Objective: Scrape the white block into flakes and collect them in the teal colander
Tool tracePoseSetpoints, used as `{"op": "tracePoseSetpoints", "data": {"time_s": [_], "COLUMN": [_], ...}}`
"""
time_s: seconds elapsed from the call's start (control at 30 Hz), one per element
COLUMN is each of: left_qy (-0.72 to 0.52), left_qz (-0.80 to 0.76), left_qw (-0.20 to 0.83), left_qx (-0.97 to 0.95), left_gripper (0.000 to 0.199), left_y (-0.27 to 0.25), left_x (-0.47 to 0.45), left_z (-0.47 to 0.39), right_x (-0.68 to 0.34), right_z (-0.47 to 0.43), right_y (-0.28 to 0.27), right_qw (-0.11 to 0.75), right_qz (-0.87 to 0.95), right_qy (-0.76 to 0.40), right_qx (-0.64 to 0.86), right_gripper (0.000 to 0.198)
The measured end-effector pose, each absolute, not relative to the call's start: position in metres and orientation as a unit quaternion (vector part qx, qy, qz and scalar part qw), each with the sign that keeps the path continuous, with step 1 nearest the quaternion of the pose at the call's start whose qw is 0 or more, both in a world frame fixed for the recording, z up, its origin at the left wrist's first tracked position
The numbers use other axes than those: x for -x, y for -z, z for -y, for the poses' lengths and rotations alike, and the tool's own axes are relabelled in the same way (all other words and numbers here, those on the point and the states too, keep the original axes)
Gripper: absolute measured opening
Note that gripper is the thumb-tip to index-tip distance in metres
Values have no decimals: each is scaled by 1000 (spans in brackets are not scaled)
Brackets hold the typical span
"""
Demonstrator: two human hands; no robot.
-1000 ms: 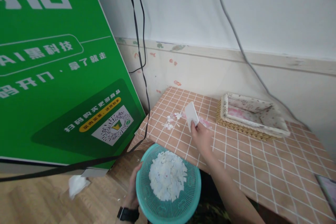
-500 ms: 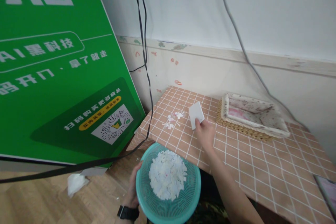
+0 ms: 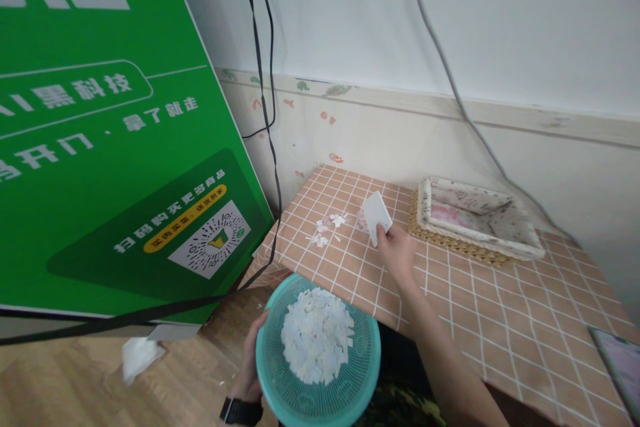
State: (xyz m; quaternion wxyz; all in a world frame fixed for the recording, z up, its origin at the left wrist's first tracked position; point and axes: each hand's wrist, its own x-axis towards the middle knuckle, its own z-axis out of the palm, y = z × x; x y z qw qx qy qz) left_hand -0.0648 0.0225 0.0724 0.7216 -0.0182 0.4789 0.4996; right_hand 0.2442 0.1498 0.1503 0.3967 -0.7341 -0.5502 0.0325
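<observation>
My left hand (image 3: 251, 360) grips the left rim of a round teal plastic colander (image 3: 369, 353), held below the table's front edge. Inside it lies a heap of torn white paper scraps (image 3: 317, 335). My right hand (image 3: 397, 248) pinches a flat white card (image 3: 376, 215) by its lower edge, tilted just over the tabletop. Left of the card, several loose white paper scraps (image 3: 321, 239) are scattered on the table, and a pinkish patch shows beside the card, partly covered by it.
A wicker basket (image 3: 467, 248) with a flowered cloth lining stands against the wall on the checked tablecloth (image 3: 445, 293). A phone-like device (image 3: 617, 363) lies at the right edge. Black cables (image 3: 273, 147) hang before the green sign (image 3: 165, 147). A white bag (image 3: 140, 357) is on the floor.
My right hand has shifted slightly right with the card, uncovering part of the pinkish patch on the table. The whole view has moved a little; my left hand still holds the colander.
</observation>
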Motion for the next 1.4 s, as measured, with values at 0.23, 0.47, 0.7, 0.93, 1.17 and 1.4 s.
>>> {"op": "tracePoseSetpoints", "data": {"time_s": [0.23, 0.47, 0.7, 0.93, 1.17, 1.4], "left_qy": [-505, -510, -514, -491, -500, -510], "left_qz": [-477, -484, -504, -477, -505, -513], "left_qw": [719, 711, 694, 728, 703, 690], "left_qx": [18, 20, 8, 24, 27, 26], "left_gripper": [17, 17, 19, 23, 28, 28], "left_y": [-76, -75, -69, -66, -68, -82], "left_x": [63, 62, 62, 61, 62, 58], "left_z": [-25, -26, -24, -23, -23, -25], "right_x": [-218, -220, -249, -245, -248, -272], "right_z": [-157, -151, -133, -147, -147, -140], "right_y": [-148, -134, -141, -143, -151, -166], "right_qw": [386, 373, 360, 364, 339, 317], "right_qz": [570, 533, 518, 617, 669, 683], "right_qy": [-4, 12, -18, -50, -55, -53], "right_qx": [726, 759, 775, 696, 659, 656], "right_gripper": [41, 42, 42, 44, 39, 35]}}
